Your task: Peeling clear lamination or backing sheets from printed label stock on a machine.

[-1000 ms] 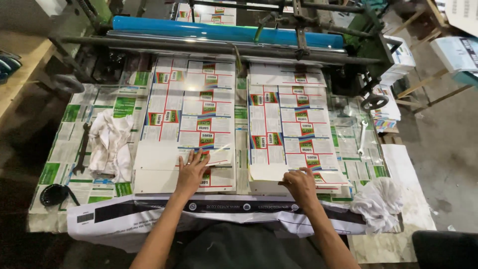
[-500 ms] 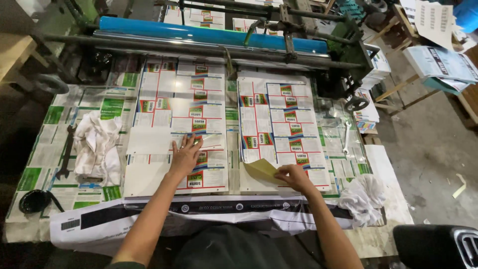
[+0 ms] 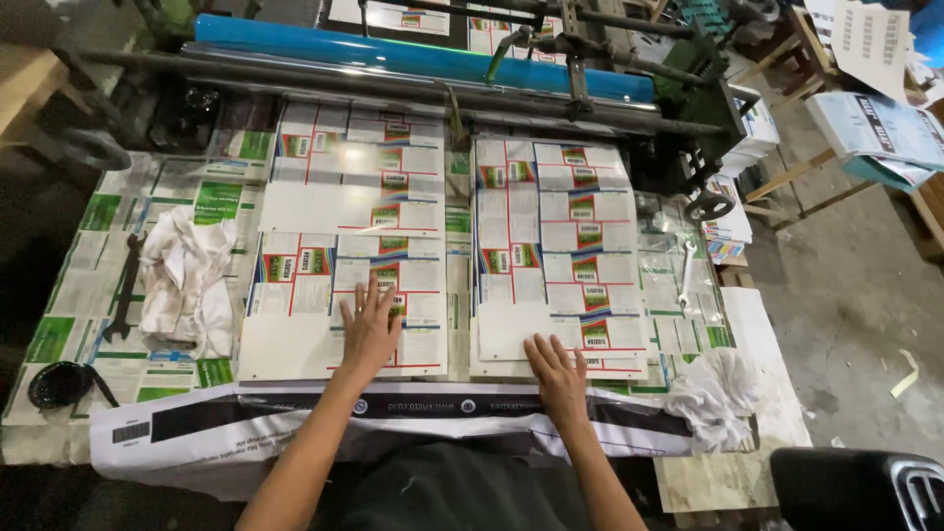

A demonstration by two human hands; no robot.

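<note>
seen from above: left hand (image 3: 370, 327) spread flat, fingers splayed, palm pressed on the left stack of printed sheets (image 3: 344, 246). right hand (image 3: 556, 370) likewise open and flat on the near edge of the right stack of printed sheets (image 3: 560, 256). both stacks side by side on the worktable (image 3: 88, 246), below a blue roller (image 3: 413, 54). crumpled white rag (image 3: 187, 280) and black wrench (image 3: 126, 285) off to the left.

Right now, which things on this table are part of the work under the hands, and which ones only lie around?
In the work:
left hand flat on the left printed sheet stack
right hand flat on the right printed sheet stack

Lying about:
white rag
black wrench
small spanner
crumpled cloth
</note>
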